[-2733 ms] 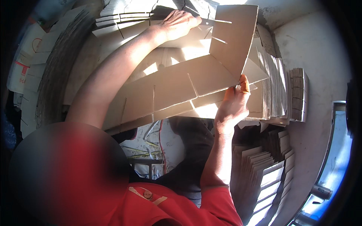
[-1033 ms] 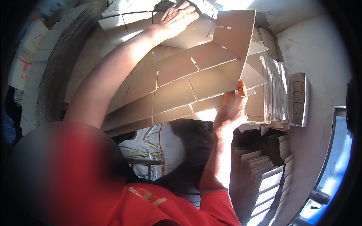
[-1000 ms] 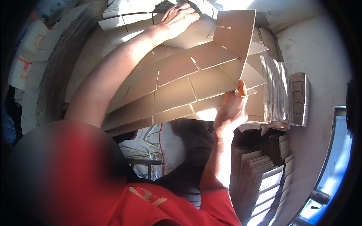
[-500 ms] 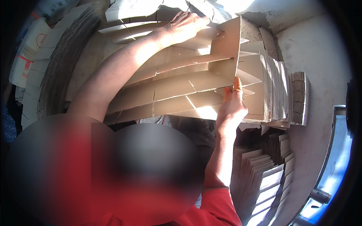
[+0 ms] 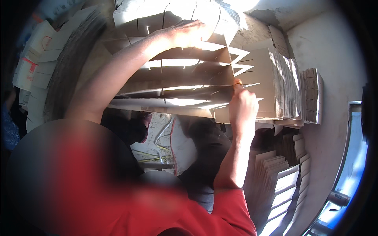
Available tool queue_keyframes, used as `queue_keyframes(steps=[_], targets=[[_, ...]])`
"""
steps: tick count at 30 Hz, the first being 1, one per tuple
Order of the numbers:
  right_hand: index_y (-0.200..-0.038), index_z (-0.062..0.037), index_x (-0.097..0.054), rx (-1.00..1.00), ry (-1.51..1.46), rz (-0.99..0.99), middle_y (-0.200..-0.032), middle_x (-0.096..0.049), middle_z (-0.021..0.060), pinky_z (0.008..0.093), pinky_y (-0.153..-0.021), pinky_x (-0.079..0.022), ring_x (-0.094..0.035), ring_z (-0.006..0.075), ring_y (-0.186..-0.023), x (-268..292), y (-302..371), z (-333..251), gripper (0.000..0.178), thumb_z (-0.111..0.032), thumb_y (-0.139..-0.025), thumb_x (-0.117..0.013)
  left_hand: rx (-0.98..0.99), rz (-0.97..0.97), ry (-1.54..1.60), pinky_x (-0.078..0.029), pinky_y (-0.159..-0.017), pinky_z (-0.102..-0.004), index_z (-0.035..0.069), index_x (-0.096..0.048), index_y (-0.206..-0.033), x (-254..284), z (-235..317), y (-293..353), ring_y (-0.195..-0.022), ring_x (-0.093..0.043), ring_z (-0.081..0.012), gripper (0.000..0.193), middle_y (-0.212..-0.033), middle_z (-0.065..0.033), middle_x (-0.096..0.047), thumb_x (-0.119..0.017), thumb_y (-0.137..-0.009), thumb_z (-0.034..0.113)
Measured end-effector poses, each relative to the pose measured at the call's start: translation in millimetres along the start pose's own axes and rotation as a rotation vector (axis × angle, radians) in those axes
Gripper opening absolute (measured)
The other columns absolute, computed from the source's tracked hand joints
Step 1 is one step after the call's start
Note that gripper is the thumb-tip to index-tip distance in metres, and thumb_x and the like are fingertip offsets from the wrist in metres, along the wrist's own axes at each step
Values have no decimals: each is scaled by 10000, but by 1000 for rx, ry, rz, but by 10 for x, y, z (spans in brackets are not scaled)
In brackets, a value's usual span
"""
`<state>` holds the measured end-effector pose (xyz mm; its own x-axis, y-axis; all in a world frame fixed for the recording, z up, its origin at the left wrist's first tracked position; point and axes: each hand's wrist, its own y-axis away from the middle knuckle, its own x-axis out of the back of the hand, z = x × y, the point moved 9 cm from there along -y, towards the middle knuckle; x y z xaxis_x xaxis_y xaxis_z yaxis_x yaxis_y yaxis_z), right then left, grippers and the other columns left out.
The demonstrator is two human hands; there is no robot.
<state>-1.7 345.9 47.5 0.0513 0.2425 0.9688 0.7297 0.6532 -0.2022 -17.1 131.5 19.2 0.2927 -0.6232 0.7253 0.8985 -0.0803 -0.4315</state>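
While our right hand grasps the cardboard cross strip just left of the sheet stack, our left hand bends farther left of that stack; whether it grips anything, we cannot tell. Long slotted strips meet the cross strip, their tips pointing toward the stack.

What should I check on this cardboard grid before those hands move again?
1. Right hand at the crosswise strip's near end: ok.
2. Left hand's grip at the far side: cannot tell; its fingertips are unclear in the glare.
3. Long strips crossing the crosswise strip: ok; ends stick out on the right.
4. Joints pushed fully home: cannot tell.
5. Even light on the strips: not ok; bright sun patches beside deep shadow.
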Motion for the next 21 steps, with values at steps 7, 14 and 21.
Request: queue_keyframes(steps=[7,14,21], targets=[[-992,4,-643,-46,-89,71,-876,-651,208,403,-651,-498,-647,337,-751,235,48,201,212,-163,-867,-602,300,-67,-222,-472,-846,-373,5,-580,-1106,745,363,516,-931,-604,-296,436,-978,-163,-628,-660,-801,306],[-1204,-6,-544,-204,316,376,-1179,-580,146,391,-825,-500,-538,326,-1100,335,467,1320,389,-240,-895,-582,495,71,-259,-470,-859,-349,-6,-569,-1145,1163,312,1776,-970,-609,-297,445,-1014,-160,-651,-704,-754,157],[-1307,-30,-415,-185,480,185,-1255,-441,129,524,-923,-368,-409,292,-1194,-34,433,1936,719,-428,-774,-688,726,-92,-324,-459,-825,-369,-8,-610,-1044,1103,-22,1867,-982,-586,-336,283,-1018,-188,-635,-652,-768,41]])
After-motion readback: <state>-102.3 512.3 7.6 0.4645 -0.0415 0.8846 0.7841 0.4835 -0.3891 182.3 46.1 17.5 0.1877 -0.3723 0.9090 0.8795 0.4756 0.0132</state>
